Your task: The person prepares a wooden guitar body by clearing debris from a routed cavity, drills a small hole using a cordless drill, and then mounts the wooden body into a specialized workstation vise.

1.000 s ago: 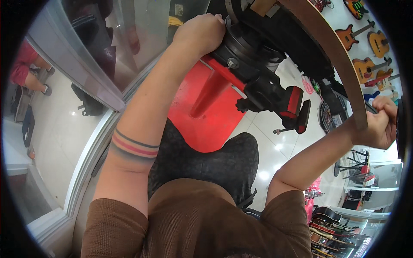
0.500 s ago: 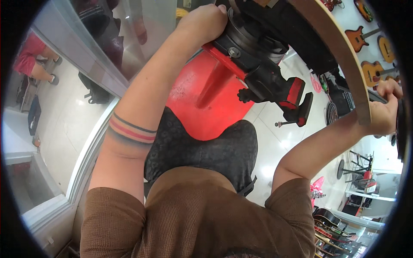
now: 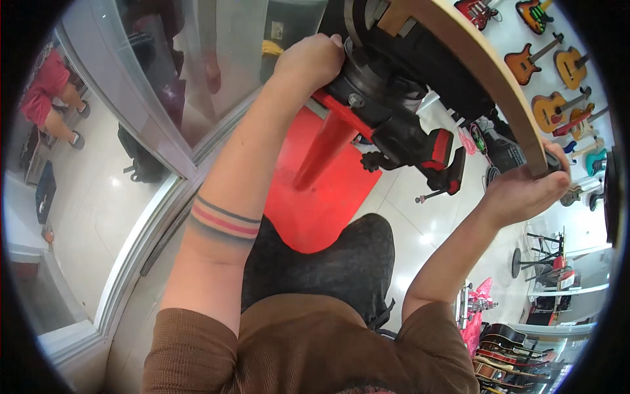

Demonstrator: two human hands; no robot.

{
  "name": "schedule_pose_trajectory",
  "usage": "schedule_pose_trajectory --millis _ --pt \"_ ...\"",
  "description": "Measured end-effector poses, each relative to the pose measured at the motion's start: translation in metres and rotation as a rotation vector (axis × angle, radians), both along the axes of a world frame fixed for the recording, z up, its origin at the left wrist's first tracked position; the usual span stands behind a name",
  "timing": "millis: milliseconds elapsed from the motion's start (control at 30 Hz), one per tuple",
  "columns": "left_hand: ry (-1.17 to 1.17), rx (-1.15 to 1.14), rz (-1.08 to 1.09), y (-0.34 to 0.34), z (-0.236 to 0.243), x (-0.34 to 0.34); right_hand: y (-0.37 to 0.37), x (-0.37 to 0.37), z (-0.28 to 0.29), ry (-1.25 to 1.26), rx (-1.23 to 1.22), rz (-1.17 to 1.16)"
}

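Observation:
A black and red bench vise [image 3: 400, 125] stands on a red pedestal [image 3: 321, 157] in front of me. My left hand [image 3: 312, 62] is closed at the vise's upper left side; what its fingers grip is hidden. A long brown wooden piece [image 3: 502, 62] with a pale edge arcs above the vise toward the right; its curve may come partly from the lens. At its lower right end is my right hand [image 3: 525, 197], fingers wrapped round a small dark object [image 3: 556, 159] whose kind I cannot make out. It is pressed close to the wood.
Guitars [image 3: 561, 108] hang on the wall at the right, and more guitars [image 3: 505, 354] stand at the lower right. A glass partition [image 3: 216, 72] runs along my left. Beyond it are a person's legs [image 3: 52, 105] and a dark bag [image 3: 141, 154].
My right hand has moved left and slightly down to the end of the wooden piece, and the dark object now shows. My left hand stays beside the vise, a little lower in view.

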State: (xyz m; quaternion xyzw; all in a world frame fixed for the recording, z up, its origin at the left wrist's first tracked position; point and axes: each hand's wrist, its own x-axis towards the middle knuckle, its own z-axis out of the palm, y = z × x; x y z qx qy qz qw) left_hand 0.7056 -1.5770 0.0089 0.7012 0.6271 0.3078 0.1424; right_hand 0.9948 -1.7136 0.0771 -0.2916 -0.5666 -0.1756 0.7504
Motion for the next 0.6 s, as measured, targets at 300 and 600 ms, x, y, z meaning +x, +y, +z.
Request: schedule_pose_trajectory --millis 300,600 --pt "0.024 0.147 -0.05 0.036 -0.03 -0.005 0.011 0.035 -0.038 -0.117 -0.252 -0.018" --pt "0.019 0.12 -0.051 0.051 -0.035 -0.015 0.014 0.067 -0.029 -0.637 -0.262 -0.409"
